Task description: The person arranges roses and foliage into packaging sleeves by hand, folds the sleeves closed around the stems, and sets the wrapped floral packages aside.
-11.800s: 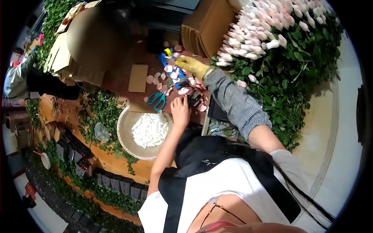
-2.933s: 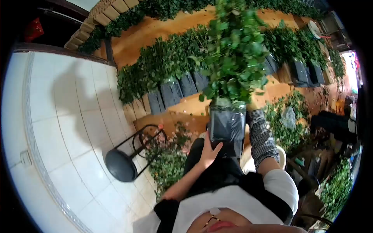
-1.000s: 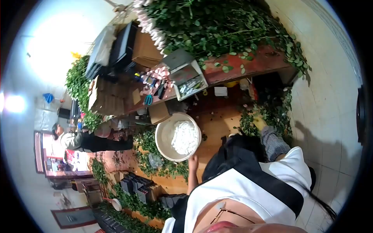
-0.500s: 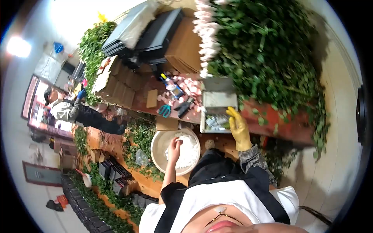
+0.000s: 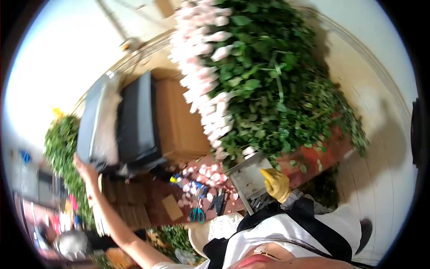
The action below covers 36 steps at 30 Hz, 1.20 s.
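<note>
My bare left hand (image 5: 86, 172) is stretched far out to the left, fingers extended, at the lower corner of a plastic-wrapped stack of grey sheets (image 5: 96, 121). Whether the fingertips touch the stack I cannot tell. My right hand (image 5: 277, 184) wears a yellow glove and hovers by the rim of a grey metal tray (image 5: 248, 177). Its fingers are loosely bent, and nothing shows in them. Black folded sheets (image 5: 136, 119) and brown cardboard (image 5: 181, 123) stand beside the grey stack.
Pink-headed roses (image 5: 210, 76) with thick green foliage (image 5: 277, 89) are heaped on the red table (image 5: 313, 157). Teal scissors (image 5: 197, 214), a cardboard piece (image 5: 172, 207) and loose petals (image 5: 210, 175) lie nearby. Below stands a pale tub (image 5: 197, 237). Another person (image 5: 71, 244) is at far left.
My left hand has left the tub and swung up and left to the grey stack. My gloved right hand has lowered, its fingers less spread. The view has turned toward the roses.
</note>
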Available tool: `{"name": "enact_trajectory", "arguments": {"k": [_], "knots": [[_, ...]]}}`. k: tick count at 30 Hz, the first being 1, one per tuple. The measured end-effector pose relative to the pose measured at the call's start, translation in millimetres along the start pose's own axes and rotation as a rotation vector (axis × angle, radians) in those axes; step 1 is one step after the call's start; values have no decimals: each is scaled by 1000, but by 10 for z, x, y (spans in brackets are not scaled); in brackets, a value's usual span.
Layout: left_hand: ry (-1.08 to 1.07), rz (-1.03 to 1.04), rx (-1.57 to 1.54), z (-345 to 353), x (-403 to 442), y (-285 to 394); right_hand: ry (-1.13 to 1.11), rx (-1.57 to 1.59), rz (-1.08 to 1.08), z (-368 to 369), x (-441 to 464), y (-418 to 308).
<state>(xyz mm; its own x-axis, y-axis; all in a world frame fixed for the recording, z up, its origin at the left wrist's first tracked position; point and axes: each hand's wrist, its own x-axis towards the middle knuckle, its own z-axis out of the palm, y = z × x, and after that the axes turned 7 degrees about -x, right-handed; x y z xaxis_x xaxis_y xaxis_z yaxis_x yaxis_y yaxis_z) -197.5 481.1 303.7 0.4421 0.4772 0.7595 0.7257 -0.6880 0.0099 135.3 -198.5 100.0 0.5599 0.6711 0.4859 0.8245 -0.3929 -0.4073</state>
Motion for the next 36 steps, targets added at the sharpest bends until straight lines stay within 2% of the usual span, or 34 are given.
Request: {"name": "enact_trajectory", "arguments": {"k": [1, 2, 3, 4, 7, 9, 10, 12, 14, 15, 17, 18, 19, 20, 21, 22, 23, 24, 25, 26, 27, 28, 29, 30, 31, 32, 33, 34, 35, 36], "knots": [[-108, -149, -12, 85, 141, -25, -1, 3, 2, -5, 16, -9], [-263, -39, 174, 166, 172, -180, -23, 1, 18, -38, 41, -36], [-470, -99, 271, 91, 216, 2, -14, -19, 41, -41, 41, -37], [-389, -19, 216, 238, 176, -249, -27, -9, 20, -40, 31, -22], [-356, -7, 275, 69, 100, -166, -38, 24, -7, -34, 19, 41], [-466, -105, 357, -350, 166, 342, -71, 109, 3, -12, 4, 64], [-415, -37, 330, -338, 108, 223, -57, 123, -9, -35, 25, 58], [-411, -124, 248, -539, 137, 408, -103, 133, 0, -77, 48, 65], [-492, 122, 568, -736, 211, 375, -161, 163, 46, -63, 11, 71], [-504, 132, 909, -765, 323, 193, -280, 154, 104, -92, -11, 76], [-138, -48, 795, -916, 457, 174, -536, 253, 155, -163, 29, 153], [-121, -155, 812, -1158, 506, 630, -606, 494, 155, -87, 15, 278], [-103, -263, 828, -1409, 509, 1245, -621, 761, 43, 59, 49, 462], [-55, -271, 847, -1525, 467, 1523, -564, 834, -68, 2, 227, 514], [225, 55, 664, -1548, 351, 1678, -498, 907, -174, -38, 457, 542], [288, 304, 522, -1601, 298, 1972, -520, 840, -151, -228, 745, 517], [256, 301, 581, -1613, 165, 2445, -539, 774, -127, -497, 1049, 426], [289, 388, 259, -1585, 35, 3001, -405, 848, -203, -737, 1330, 290], [59, 111, 106, -1648, -166, 3626, -268, 914, -280, -949, 1581, 124], [129, 124, -107, -1366, -447, 3711, -119, 844, -368, -1126, 1778, -81], [-267, 149, 233, -1591, -470, 4387, -10, 789, -450, -1153, 1925, -267], [-317, 366, 204, -1524, -697, 4566, 105, 728, -522, -1176, 2069, -454], [-391, 249, -94, -1255, -853, 4657, 18, 661, -473, -1197, 2178, -631], [-276, 438, -189, -1108, -993, 4776, -69, 587, -428, -1216, 2282, -811], [-157, 632, -257, -963, -1139, 4893, -226, 678, -225, -1251, 2335, -929], [-214, 719, -315, -921, -1262, 4901, -355, 758, -3, -1285, 2383, -1049], [-284, 571, -475, -957, -1260, 4920, 2, 669, -167, -1270, 2480, -1051], [-330, 417, -639, -997, -1260, 4940, -11, 882, -129, -1318, 2421, -935], [-299, 221, -916, -930, -1291, 4849, 109, 856, -260, -1561, 2423, -811], [-352, -102, -1307, -785, -1324, 4580, 265, 699, -488, -1766, 2462, -661]]}}
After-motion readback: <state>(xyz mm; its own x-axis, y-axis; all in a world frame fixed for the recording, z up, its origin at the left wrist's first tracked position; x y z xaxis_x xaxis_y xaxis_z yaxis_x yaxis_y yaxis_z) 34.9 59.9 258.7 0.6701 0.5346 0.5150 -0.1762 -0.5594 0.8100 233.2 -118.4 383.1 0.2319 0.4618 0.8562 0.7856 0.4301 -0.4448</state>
